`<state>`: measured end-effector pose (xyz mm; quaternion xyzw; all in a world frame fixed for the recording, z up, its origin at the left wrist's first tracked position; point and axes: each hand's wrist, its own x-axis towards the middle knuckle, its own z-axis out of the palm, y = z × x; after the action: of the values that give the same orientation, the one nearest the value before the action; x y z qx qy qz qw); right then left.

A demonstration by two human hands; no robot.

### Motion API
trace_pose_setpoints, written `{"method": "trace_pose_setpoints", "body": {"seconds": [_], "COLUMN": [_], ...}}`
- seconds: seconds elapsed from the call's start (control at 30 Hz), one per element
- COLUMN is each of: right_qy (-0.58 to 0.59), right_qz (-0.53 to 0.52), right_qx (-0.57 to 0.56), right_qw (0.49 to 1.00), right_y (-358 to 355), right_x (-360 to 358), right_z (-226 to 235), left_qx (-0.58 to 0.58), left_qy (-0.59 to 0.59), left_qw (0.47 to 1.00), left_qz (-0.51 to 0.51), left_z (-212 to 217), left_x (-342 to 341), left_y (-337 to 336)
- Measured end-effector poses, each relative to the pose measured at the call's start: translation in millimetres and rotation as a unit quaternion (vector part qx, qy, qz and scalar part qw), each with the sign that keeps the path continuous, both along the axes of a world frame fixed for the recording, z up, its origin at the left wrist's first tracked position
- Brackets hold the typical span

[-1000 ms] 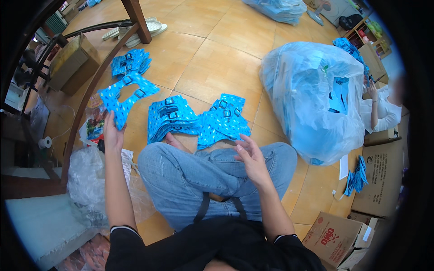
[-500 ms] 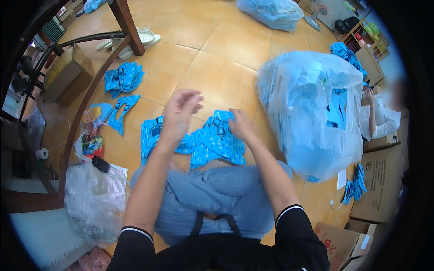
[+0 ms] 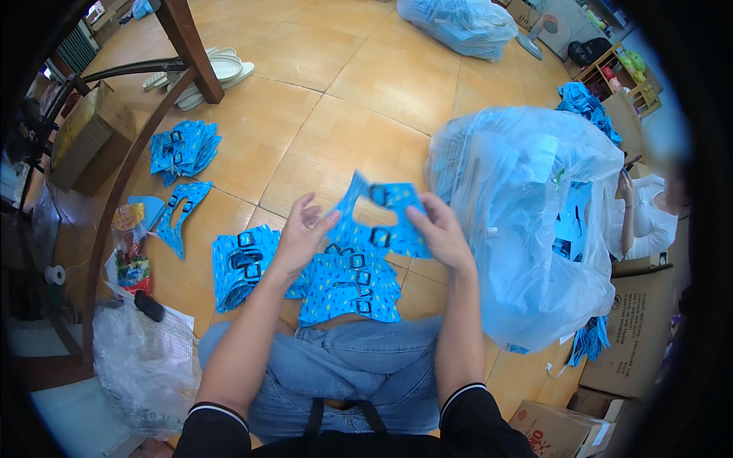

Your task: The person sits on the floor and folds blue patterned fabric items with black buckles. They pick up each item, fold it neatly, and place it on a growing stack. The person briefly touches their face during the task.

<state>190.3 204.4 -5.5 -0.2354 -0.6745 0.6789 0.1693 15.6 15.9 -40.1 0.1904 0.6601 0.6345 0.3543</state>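
Note:
A blue patterned fabric piece [image 3: 407, 204] with black plastic buckles and a cut-out middle hangs in the air, pinched at its right edge by my right hand [image 3: 443, 233]. By the strip at its left edge is my left hand [image 3: 298, 243], thumb and fingers apart; I cannot tell whether the thumb touches the cloth. Beneath both hands lies a stack of similar fabric pieces [image 3: 347, 298], just in front of my crossed legs. A second stack [image 3: 229, 263] sits to its left, partly behind my left forearm.
Farther left are another stack [image 3: 183, 149] and a single piece [image 3: 182, 221]. A large clear bag [image 3: 519, 252] of blue pieces stands at right, near a seated person [image 3: 649, 214]. Cartons [image 3: 622, 328] line the right side; a wooden frame leg [image 3: 187, 49] rises at left.
My right hand has lifted one fabric piece off the stack and raised it. My left hand has come lower, toward the piece's left edge. The whole view has shifted slightly.

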Motion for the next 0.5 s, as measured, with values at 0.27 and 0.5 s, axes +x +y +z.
{"method": "trace_pose_setpoints", "body": {"seconds": [0.27,0.5], "right_qy": [0.077,0.119], "right_qz": [-0.081,-0.144], "right_qx": [0.245,0.45], "right_qw": [0.963,0.873], "right_y": [-50.7,-53.1], "right_x": [-0.5,-11.1], "right_z": [19.9,13.1], "left_qx": [0.028,0.161], "left_qy": [0.408,0.421], "left_qw": [0.907,0.886], "left_qz": [0.103,0.111], "left_z": [38.7,40.6], "left_x": [-5.5,-8.6], "left_y": [-12.0,-14.0]}}
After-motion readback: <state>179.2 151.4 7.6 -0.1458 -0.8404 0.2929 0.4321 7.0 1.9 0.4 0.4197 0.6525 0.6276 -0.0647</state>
